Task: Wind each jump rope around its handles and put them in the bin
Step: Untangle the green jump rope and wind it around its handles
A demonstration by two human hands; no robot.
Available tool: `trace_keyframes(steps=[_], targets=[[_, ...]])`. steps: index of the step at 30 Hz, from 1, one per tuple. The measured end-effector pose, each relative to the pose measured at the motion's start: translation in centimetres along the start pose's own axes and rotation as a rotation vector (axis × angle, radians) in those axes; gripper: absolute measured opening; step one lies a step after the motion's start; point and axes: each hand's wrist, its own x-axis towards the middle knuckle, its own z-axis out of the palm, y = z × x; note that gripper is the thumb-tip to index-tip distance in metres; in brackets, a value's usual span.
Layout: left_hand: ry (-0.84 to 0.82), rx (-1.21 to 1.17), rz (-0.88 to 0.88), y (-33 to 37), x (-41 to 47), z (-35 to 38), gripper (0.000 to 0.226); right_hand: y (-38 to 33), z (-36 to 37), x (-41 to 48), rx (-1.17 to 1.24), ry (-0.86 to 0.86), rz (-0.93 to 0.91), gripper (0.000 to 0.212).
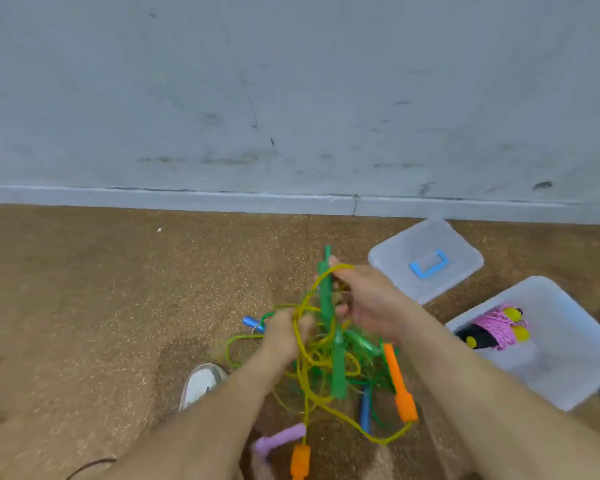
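In the head view, your right hand [371, 303] grips the green handles [326, 296], with the thumb near their top and the fingers curled round them from the right. Their long axis runs away from you, almost straight up the frame, and the lower end is buried in the tangle.

Your left hand [284, 336] sits just left of them and lower, its fingers closed on the yellow cord [305, 372]. Blur hides how many strands it has.

A loop of that cord rides over the top of the green handles and across your right knuckles. The cord then trails down to the orange handles [400, 386], one below your right wrist and one at the bottom edge. So the cord in your left hand probably belongs to the orange pair, not the green.

The next move turns on that. The loop should clear along the axis, off the far tip, with the left hand lifting it.

The bin [568, 358] stands on the floor to your right, nearer your right hand. A wound pink rope [496, 323] is already inside.
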Motion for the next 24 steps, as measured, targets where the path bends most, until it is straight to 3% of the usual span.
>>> trace_keyframes(steps=[4, 9, 11, 15, 19, 24], targets=[[0.038, -0.420, 0.161, 10.7, -2.7, -6.7, 0.030, -7.4, 2.4, -5.8, 0.193, 0.029, -0.180, 0.018], [0.162, -0.461, 0.537, 21.8, -9.2, -14.5, 0.029, -14.6, 5.6, -15.8, 0.035, 0.171, -0.421, 0.017], [0.196, -0.317, 0.655, 24.1, -11.8, -16.8, 0.015, -16.2, 6.9, -18.9, -0.122, 0.267, -0.451, 0.016], [0.251, 0.242, 0.758, 24.0, -15.0, -19.4, 0.008, -18.4, 8.2, -22.7, -0.290, 0.399, -0.520, 0.015], [0.241, 0.481, 0.644, 22.0, -14.4, -20.4, 0.002, -18.9, 8.6, -22.9, -0.065, 0.366, -0.660, 0.020], [0.251, 0.553, 0.573, 20.0, -12.5, -19.9, 0.015, -18.7, 9.1, -19.1, 0.249, 0.244, -0.584, 0.018]])
